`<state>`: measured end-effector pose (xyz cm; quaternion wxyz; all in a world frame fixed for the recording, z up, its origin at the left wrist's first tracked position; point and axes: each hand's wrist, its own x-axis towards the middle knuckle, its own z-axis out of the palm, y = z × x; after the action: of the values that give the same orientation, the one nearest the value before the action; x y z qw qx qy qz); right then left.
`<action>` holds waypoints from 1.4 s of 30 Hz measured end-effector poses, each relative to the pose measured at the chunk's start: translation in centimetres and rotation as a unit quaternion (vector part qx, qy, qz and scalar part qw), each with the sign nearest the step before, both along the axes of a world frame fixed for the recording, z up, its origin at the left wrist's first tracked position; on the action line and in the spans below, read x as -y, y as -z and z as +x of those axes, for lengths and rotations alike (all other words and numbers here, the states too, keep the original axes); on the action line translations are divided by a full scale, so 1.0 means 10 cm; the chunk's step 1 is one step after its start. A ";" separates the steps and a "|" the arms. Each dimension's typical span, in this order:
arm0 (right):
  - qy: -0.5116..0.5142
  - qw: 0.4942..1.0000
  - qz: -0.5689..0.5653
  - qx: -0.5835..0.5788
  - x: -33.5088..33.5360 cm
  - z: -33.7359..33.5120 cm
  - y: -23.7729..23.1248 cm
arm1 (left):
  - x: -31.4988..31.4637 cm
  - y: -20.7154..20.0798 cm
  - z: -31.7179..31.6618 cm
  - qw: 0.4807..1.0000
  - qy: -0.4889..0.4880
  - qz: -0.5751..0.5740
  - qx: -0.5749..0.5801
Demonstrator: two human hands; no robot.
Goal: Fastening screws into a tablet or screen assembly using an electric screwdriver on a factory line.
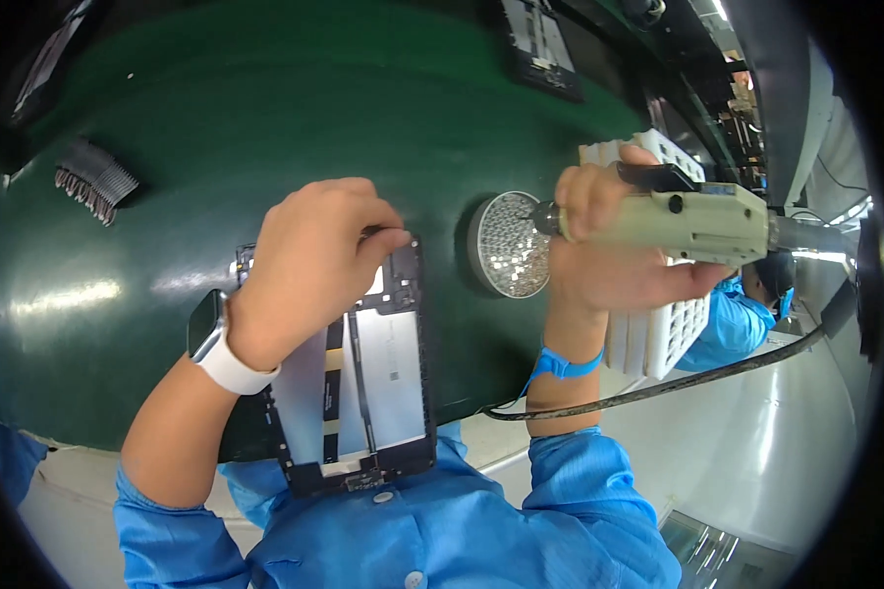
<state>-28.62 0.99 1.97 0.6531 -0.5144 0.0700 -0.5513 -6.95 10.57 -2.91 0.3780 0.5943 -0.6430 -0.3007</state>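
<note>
In front of me on the green table lies an opened tablet (pixel 391 368), its metal plates, dark strips and black frame exposed. Over its far end is my left hand (pixel 316 245), thumb and fingers pinched together at the edge; whatever is between them is hidden. My right hand (pixel 594 260) is wrapped around a pale electric screwdriver (pixel 692 224), held roughly sideways. The screwdriver's dark nose points left, at the rim of a round dish (pixel 474 245) holding many tiny shiny screws. Its tip cannot be made out.
White slotted trays (pixel 656 339) stand right of the dish. A thick cable (pixel 673 381) sags beneath my right hand. Flat dark parts (pixel 98 179) lie in a bundle at left. Another opened tablet (pixel 542 49) lies at the back. Another person's blue sleeve (pixel 727 329) shows beyond the trays.
</note>
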 end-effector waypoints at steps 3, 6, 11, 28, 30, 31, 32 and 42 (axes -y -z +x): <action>0.172 0.983 0.021 -0.061 0.19 -0.24 0.18 | 0.00 0.03 0.00 1.000 -0.005 0.006 0.009; 0.219 0.971 0.054 -0.074 0.28 -0.27 0.32 | 0.00 0.02 0.00 1.000 -0.001 0.008 0.005; 0.249 0.964 0.037 -0.088 0.40 -0.26 0.40 | 0.00 0.00 -0.01 1.000 0.004 0.017 -0.010; 0.290 0.951 0.032 -0.105 0.45 -0.24 0.51 | 0.02 0.01 -0.01 1.000 0.001 0.022 -0.008; 0.304 0.947 0.044 -0.098 0.44 -0.22 0.50 | 0.02 0.02 -0.01 1.000 0.002 0.020 -0.013; 0.302 0.947 0.042 -0.097 0.43 -0.23 0.51 | 0.01 0.01 -0.01 1.000 0.000 0.019 -0.012; 0.289 0.951 0.031 -0.108 0.42 -0.24 0.51 | 0.01 0.01 -0.01 1.000 0.000 0.020 -0.010; 0.160 0.986 -0.004 -0.040 0.17 -0.18 0.14 | 0.00 0.08 0.01 1.000 -0.003 -0.018 0.009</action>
<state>-30.45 -0.73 0.61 0.5516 -0.5205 0.1752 -0.6278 -6.85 10.61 -3.71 0.3835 0.5920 -0.6500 -0.2828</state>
